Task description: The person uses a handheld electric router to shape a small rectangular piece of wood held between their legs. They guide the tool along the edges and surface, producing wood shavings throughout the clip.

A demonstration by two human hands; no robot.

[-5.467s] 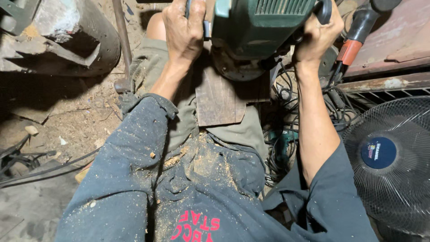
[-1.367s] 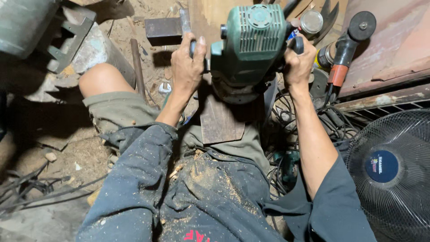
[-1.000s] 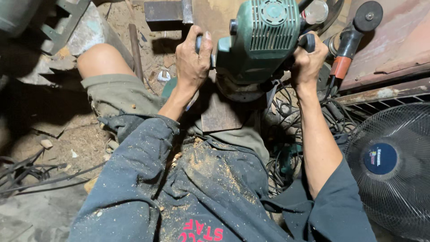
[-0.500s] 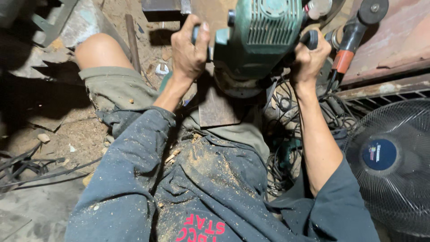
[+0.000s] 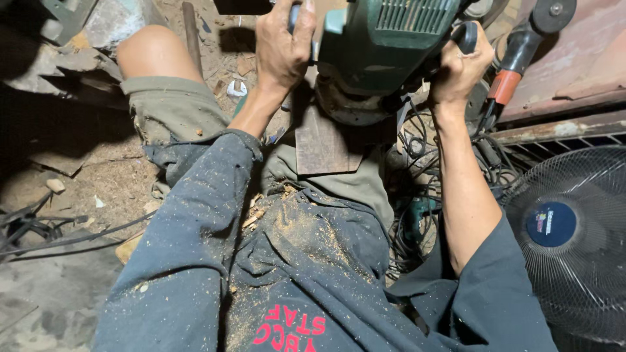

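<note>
Between the left hand (image 5: 282, 49) and right hand (image 5: 460, 65), both gripping its handles, sits the green router (image 5: 385, 49).

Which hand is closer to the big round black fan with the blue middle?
Right. The right hand grips the green power tool's handle on the side toward the round black fan; the left hand grips the far handle.

Workshop: sawdust (image 5: 306, 228), power tools (image 5: 385, 45), cables (image 5: 417, 143).

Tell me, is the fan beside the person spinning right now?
No: the fan shows sharp, unblurred blades behind its grille while both hands grip the green power tool.
</note>
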